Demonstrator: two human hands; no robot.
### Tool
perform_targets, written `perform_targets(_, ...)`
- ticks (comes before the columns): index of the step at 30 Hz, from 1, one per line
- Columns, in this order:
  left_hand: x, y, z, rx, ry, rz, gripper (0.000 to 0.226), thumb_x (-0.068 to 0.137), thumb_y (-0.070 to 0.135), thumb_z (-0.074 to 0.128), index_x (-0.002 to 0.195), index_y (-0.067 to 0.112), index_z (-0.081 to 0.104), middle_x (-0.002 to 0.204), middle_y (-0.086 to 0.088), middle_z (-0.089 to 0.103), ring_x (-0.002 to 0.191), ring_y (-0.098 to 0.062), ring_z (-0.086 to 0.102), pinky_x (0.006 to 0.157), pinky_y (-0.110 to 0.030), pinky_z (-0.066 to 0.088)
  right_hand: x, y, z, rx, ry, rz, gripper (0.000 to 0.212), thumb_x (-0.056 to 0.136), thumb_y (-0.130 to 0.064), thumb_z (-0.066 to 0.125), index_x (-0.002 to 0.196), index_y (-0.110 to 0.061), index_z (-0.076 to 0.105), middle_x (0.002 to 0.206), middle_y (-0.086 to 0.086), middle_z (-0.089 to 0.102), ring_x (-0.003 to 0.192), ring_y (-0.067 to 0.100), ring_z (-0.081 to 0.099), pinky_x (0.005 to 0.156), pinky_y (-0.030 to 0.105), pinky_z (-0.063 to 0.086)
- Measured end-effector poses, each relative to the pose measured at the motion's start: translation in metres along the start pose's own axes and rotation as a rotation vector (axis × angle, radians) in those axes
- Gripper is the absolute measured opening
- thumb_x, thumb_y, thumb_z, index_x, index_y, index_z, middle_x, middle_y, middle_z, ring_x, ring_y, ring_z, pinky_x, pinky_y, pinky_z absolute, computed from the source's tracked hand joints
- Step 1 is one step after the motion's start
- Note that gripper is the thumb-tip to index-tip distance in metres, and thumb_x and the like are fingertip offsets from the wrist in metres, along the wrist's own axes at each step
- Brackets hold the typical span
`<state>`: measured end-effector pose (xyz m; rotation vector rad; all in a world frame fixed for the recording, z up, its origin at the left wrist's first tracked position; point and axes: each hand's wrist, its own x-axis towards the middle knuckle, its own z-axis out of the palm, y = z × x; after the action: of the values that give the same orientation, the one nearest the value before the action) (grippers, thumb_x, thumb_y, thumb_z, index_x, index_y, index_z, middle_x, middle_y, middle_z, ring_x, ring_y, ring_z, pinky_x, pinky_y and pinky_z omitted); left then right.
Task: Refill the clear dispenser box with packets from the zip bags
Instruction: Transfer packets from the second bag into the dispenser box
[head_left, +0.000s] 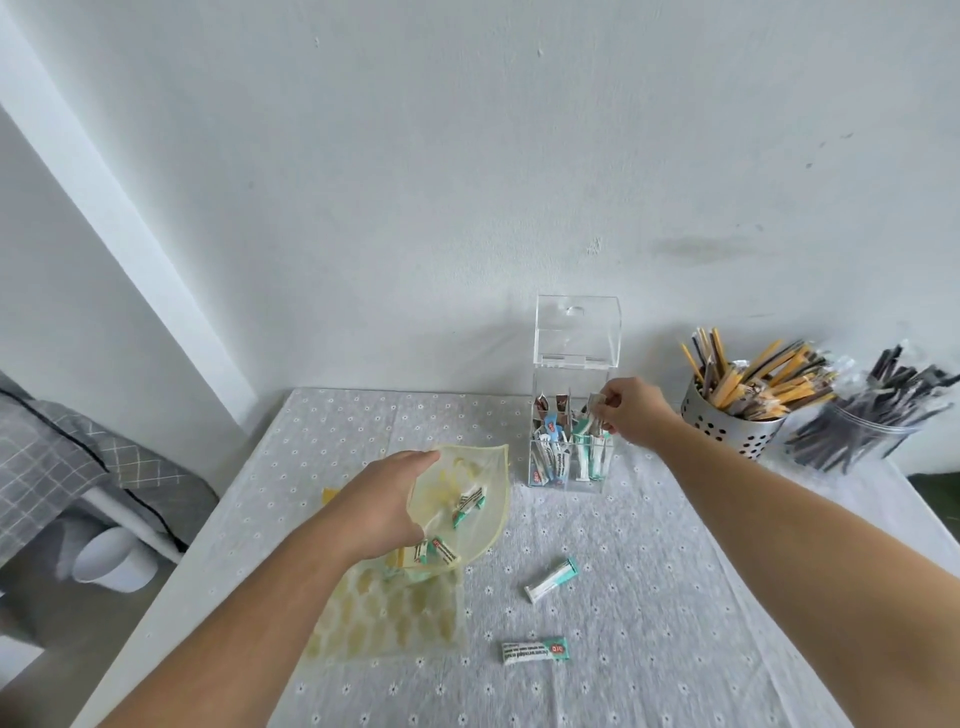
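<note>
The clear dispenser box (570, 470) stands at the back of the table with its lid tipped up against the wall. Brown, blue and green packets stand inside it. My right hand (634, 410) is over the box's right compartment and pinches a packet (596, 404) at its top. My left hand (387, 504) grips the rim of a yellowish zip bag (467, 512), holding its mouth wide; several green-and-white packets lie inside. Two loose packets, one (550, 579) and another (533, 650), lie on the cloth nearer me.
A second yellow patterned zip bag (387, 618) lies flat under the held one. At the right back stand a perforated metal holder (727, 423) of yellow sticks and a clear jar (862, 431) of dark sticks. The table's left edge drops to a grey fabric seat.
</note>
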<state>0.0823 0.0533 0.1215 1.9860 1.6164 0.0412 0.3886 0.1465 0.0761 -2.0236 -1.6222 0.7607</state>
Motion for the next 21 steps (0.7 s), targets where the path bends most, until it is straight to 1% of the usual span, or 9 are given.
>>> perform_targets(5, 0.0, 0.002, 0.0, -0.009, 0.001, 0.013, 0.087, 0.074, 0.004, 0.065, 0.147, 0.029, 0.025, 0.151, 0.011, 0.028, 0.124, -0.019, 0.046, 0.09, -0.02, 0.04, 0.007, 0.007, -0.001, -0.059, -0.015, 0.026, 0.018, 0.09, -0.015, 0.061, 0.091, 0.002, 0.065, 0.086, 0.017, 0.067, 0.072, 0.024, 0.06, 0.058, 0.027, 0.05)
perform_targets(6, 0.0, 0.002, 0.0, -0.009, 0.0, 0.013, 0.087, 0.074, 0.005, 0.066, 0.147, 0.029, 0.025, 0.151, 0.012, 0.028, 0.124, -0.018, 0.047, 0.089, -0.019, 0.04, 0.007, 0.008, 0.0, -0.076, -0.024, 0.03, 0.019, 0.09, -0.015, 0.061, 0.09, 0.003, 0.066, 0.086, 0.018, 0.067, 0.072, 0.024, 0.059, 0.058, 0.027, 0.05)
perform_targets(9, 0.0, 0.004, 0.0, 0.009, -0.007, 0.016, 0.088, 0.074, 0.005, 0.066, 0.147, 0.028, 0.025, 0.151, 0.011, 0.028, 0.124, -0.018, 0.046, 0.091, -0.02, 0.039, 0.005, 0.01, 0.003, -0.109, -0.053, 0.045, 0.018, 0.088, -0.014, 0.064, 0.088, 0.004, 0.067, 0.082, 0.016, 0.065, 0.069, 0.022, 0.056, 0.052, 0.022, 0.044)
perform_targets(10, 0.0, 0.004, 0.0, 0.017, -0.005, 0.018, 0.087, 0.074, 0.005, 0.066, 0.147, 0.028, 0.025, 0.151, 0.01, 0.029, 0.124, -0.018, 0.046, 0.092, -0.02, 0.039, 0.005, 0.01, 0.004, -0.113, -0.055, 0.043, 0.018, 0.087, -0.013, 0.065, 0.088, 0.004, 0.068, 0.083, 0.017, 0.067, 0.069, 0.022, 0.056, 0.052, 0.022, 0.044)
perform_targets(12, 0.0, 0.005, -0.001, 0.026, -0.003, 0.019, 0.086, 0.075, 0.004, 0.065, 0.147, 0.027, 0.025, 0.151, 0.01, 0.029, 0.125, -0.018, 0.046, 0.093, -0.02, 0.039, 0.006, 0.009, 0.006, -0.122, -0.057, 0.032, 0.017, 0.086, -0.012, 0.066, 0.091, 0.004, 0.069, 0.088, 0.019, 0.07, 0.071, 0.022, 0.058, 0.06, 0.027, 0.051)
perform_targets(14, 0.0, 0.006, -0.001, 0.029, -0.003, 0.019, 0.085, 0.075, 0.004, 0.064, 0.147, 0.027, 0.025, 0.15, 0.009, 0.03, 0.125, -0.018, 0.046, 0.092, -0.019, 0.038, 0.008, 0.01, 0.007, -0.132, -0.075, 0.041, 0.016, 0.085, -0.012, 0.067, 0.091, 0.003, 0.07, 0.088, 0.017, 0.07, 0.072, 0.021, 0.06, 0.07, 0.031, 0.055)
perform_targets(17, 0.001, 0.005, -0.001, 0.017, -0.006, 0.011, 0.085, 0.076, 0.004, 0.064, 0.147, 0.027, 0.025, 0.15, 0.009, 0.031, 0.124, -0.017, 0.046, 0.09, -0.017, 0.037, 0.011, 0.01, 0.008, -0.174, -0.111, 0.046, 0.018, 0.084, -0.014, 0.068, 0.092, 0.001, 0.07, 0.076, 0.008, 0.065, 0.068, 0.017, 0.058, 0.063, 0.024, 0.052)
perform_targets(18, 0.001, 0.004, 0.0, 0.015, -0.007, 0.01, 0.085, 0.076, 0.004, 0.064, 0.147, 0.027, 0.025, 0.149, 0.009, 0.031, 0.124, -0.017, 0.046, 0.089, -0.017, 0.037, 0.012, 0.009, 0.009, -0.2, -0.11, 0.026, 0.018, 0.083, -0.015, 0.069, 0.094, 0.0, 0.072, 0.078, 0.007, 0.065, 0.07, 0.016, 0.057, 0.064, 0.024, 0.051)
perform_targets(21, 0.002, 0.003, 0.001, 0.013, -0.009, 0.009, 0.085, 0.076, 0.004, 0.063, 0.147, 0.028, 0.025, 0.149, 0.01, 0.031, 0.124, -0.018, 0.046, 0.087, -0.016, 0.036, 0.016, 0.006, 0.012, -0.291, -0.13, -0.025, 0.02, 0.081, -0.016, 0.072, 0.098, -0.005, 0.073, 0.095, 0.007, 0.07, 0.079, 0.014, 0.058, 0.078, 0.025, 0.052)
